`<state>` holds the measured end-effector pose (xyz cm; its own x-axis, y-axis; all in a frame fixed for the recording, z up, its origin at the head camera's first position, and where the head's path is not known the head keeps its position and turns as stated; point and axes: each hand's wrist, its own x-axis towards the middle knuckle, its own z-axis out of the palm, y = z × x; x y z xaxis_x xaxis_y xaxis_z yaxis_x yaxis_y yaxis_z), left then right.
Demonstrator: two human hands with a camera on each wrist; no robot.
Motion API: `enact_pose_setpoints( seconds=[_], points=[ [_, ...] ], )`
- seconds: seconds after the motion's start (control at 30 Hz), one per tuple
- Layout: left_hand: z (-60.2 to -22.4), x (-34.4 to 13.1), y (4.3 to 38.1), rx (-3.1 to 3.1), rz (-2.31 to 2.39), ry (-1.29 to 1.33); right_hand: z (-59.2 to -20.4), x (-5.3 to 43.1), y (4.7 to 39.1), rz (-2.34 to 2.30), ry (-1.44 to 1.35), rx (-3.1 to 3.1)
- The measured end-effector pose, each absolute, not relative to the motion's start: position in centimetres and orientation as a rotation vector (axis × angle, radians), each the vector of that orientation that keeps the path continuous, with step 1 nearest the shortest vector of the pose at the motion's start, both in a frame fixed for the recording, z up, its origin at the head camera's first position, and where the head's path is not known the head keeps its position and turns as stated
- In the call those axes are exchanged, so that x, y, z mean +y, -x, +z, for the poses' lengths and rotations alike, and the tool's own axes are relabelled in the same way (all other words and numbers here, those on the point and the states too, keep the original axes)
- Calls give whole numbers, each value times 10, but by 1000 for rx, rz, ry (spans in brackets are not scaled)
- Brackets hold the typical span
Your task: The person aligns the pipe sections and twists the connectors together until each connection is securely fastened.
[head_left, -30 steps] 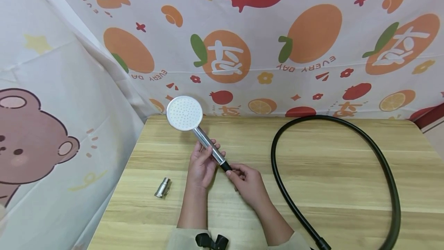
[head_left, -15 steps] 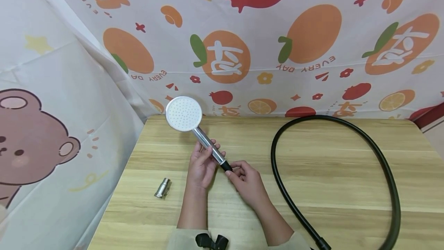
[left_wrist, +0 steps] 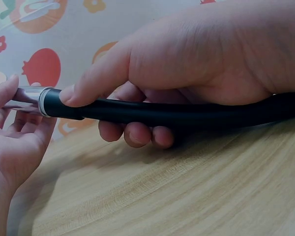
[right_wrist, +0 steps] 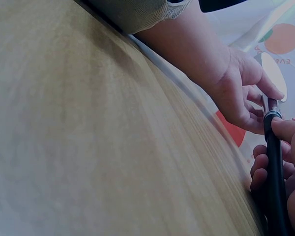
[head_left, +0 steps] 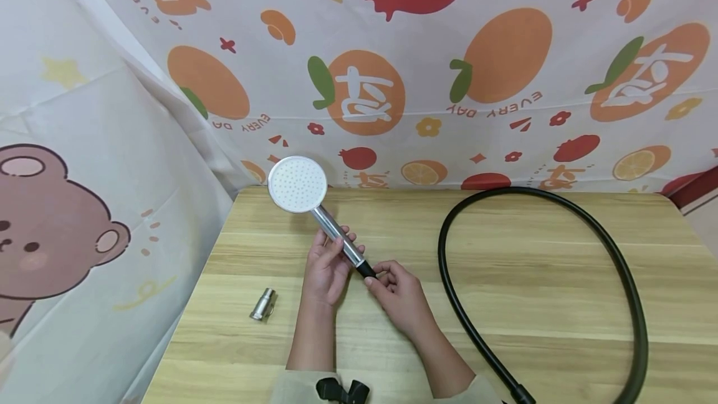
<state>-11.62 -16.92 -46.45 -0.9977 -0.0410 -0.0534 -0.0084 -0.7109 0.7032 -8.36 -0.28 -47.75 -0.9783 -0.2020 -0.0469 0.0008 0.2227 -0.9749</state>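
Observation:
A shower head [head_left: 297, 184] with a white, dotted spray face is held above the table, its silver handle slanting down to the right. My left hand [head_left: 326, 270], palm up, grips that handle between thumb and fingers. At the handle's lower end sits the black collar [left_wrist: 64, 102] of a hose, right up against the silver rim in the left wrist view. My right hand [head_left: 401, 295] holds the collar and hose end, thumb on top and fingertips curled beneath. The black hose [right_wrist: 275, 182] runs back under the right palm in the right wrist view.
The hose loop [head_left: 628, 273] lies on the right of the wooden table [head_left: 392, 223], its other end [head_left: 521, 393] at the bottom edge. A small silver cylindrical fitting [head_left: 263, 304] lies left of my left forearm. Fruit-print cloth [head_left: 426, 67] hangs behind the table.
My right fingers have shifted slightly upward at the handle's end, mostly in the first half second. The left hand, shower head and fitting stay nearly still.

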Motion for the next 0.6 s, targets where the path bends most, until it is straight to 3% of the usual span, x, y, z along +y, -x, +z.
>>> enact_pose_setpoints(
  seconds=[0.6],
  points=[
    [-466, -169, 117, -1180, -2882, -73, -475, -4, 84, -1913, 152, 2213]
  ],
)
